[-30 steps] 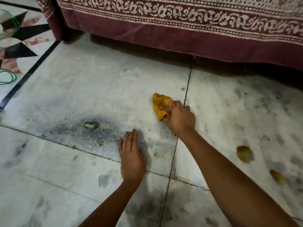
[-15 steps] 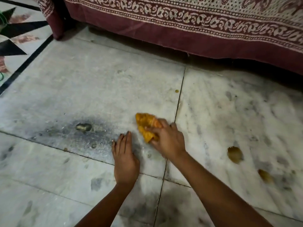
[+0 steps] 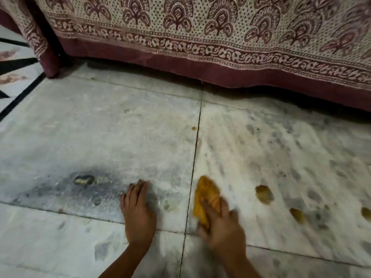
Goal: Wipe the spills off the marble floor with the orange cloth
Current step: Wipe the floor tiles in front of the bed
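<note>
While the left hand (image 3: pixel 138 209) rests flat on the grey-veined marble floor (image 3: pixel 120 137), fingers (image 3: pixel 140 188) straight and empty, evidently as a brace, the right hand (image 3: pixel 222 231) grips the crumpled orange cloth (image 3: pixel 206 194) in curled fingers just right of the tile joint (image 3: pixel 195 153), near the brownish spills (image 3: pixel 264 194).

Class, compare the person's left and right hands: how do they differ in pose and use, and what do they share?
The left hand lies flat with straight fingers; the right hand grips the orange cloth. The left hand holds nothing; the right hand presses the cloth to the marble floor. The left hand looks sharp; the right hand is blurred. Both are bare, down at the floor.
</note>
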Action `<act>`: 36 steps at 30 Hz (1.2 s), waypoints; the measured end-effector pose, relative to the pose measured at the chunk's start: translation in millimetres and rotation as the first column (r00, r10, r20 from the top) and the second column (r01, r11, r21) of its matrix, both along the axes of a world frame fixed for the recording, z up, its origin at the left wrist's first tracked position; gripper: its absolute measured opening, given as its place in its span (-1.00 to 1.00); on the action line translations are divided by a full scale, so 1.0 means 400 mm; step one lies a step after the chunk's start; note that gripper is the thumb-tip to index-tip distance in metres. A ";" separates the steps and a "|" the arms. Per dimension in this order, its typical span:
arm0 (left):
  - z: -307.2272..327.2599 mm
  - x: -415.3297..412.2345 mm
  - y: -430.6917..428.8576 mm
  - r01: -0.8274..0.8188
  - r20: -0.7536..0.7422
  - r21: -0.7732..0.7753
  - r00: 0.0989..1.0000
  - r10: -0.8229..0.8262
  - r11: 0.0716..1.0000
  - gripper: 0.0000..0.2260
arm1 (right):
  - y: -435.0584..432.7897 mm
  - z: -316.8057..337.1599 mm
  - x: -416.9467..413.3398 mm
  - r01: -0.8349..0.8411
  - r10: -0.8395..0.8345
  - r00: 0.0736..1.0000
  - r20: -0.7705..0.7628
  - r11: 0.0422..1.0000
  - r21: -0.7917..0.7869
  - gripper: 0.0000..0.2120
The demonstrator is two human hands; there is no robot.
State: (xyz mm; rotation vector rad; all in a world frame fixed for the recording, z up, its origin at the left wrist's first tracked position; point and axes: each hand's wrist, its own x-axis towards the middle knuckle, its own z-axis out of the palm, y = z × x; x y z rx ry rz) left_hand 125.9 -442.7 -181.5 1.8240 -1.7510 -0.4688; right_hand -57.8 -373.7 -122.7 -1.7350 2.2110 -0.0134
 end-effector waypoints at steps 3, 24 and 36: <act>0.002 -0.006 0.000 -0.075 -0.022 0.021 0.997 0.076 0.997 -0.45 | 0.041 -0.019 0.107 -0.182 0.178 0.977 0.119 0.983 0.017 -0.36; 0.009 -0.181 -0.183 -0.121 0.049 -0.026 0.991 0.122 0.992 -0.56 | -0.581 -0.023 -0.278 0.441 -0.406 0.889 0.212 0.883 -0.158 -0.58; 0.005 -0.170 -0.178 -0.095 0.075 -0.017 0.993 0.096 0.995 -0.52 | -0.608 -0.066 -0.267 0.114 -0.093 0.991 0.092 0.962 -0.250 -0.59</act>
